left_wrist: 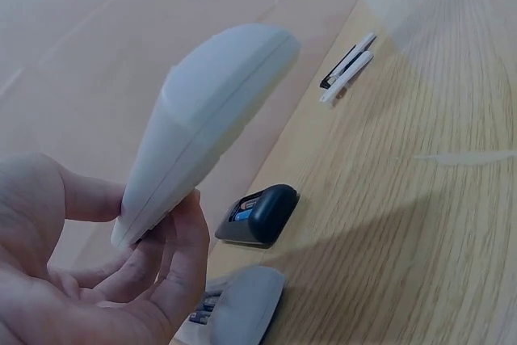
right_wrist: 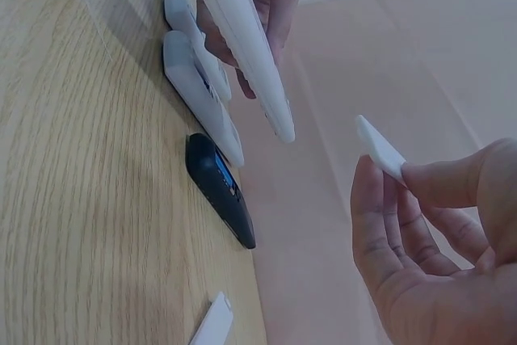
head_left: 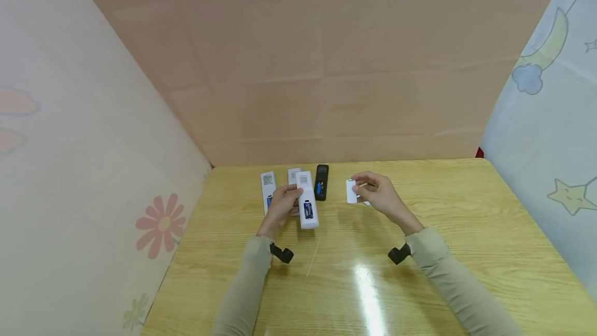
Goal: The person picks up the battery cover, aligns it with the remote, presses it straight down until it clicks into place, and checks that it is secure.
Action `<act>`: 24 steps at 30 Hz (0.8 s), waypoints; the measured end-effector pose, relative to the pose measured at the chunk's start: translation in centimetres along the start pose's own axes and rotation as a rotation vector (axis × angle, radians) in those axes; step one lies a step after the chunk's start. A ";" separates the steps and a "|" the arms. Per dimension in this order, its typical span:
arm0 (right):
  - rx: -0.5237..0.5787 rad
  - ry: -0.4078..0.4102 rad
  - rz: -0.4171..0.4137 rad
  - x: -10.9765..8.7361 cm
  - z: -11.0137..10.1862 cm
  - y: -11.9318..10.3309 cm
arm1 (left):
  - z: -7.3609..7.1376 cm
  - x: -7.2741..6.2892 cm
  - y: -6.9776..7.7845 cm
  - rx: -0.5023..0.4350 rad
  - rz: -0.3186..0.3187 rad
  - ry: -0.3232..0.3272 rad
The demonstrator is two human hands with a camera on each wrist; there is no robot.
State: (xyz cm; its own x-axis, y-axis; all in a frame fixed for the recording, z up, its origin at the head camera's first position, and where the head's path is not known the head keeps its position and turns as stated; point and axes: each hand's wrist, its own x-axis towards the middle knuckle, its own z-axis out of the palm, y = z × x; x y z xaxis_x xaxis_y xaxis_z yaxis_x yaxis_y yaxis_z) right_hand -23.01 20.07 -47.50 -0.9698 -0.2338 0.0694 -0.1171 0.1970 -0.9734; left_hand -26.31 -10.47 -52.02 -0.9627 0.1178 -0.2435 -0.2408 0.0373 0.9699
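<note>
Above the surface, the left grip clamps a white remote, seemingly turned to expose its batteries; the right grip pinches a white cover.

L hand grips, R hand pinches (thumb vs. fingers); both arms extended fwd.

Wood-grain table with black remote, two white remotes, covers.

Behind the bare fingers, plain beige sleeves end in cuffs, each with a stubby black wrist camera.
</note>
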 end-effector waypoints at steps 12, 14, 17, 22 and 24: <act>0.016 0.008 0.004 0.1 0.9 0.0 | 0.8 0.3 -0.2 -0.004 0.006 -0.009; 0.018 0.008 0.006 0.0 1.0 -0.1 | 0.9 0.4 -0.2 -0.010 0.006 -0.008; 0.024 0.005 0.004 0.0 1.2 -0.2 | 1.0 0.4 -0.2 -0.007 0.002 -0.008; 0.037 0.000 -0.001 0.1 1.5 -0.2 | 1.4 0.4 0.1 -0.001 -0.009 -0.009; 0.038 0.001 0.000 0.2 1.6 -0.2 | 1.7 0.4 0.2 0.002 -0.009 -0.009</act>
State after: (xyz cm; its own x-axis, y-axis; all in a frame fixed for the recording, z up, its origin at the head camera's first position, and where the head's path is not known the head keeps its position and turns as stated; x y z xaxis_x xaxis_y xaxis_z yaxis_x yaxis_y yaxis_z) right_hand -22.80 18.51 -47.66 -0.9701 -0.2327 0.0693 -0.1087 0.1612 -0.9809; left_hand -26.59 -8.74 -51.91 -0.9593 0.1259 -0.2527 -0.2496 0.0400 0.9675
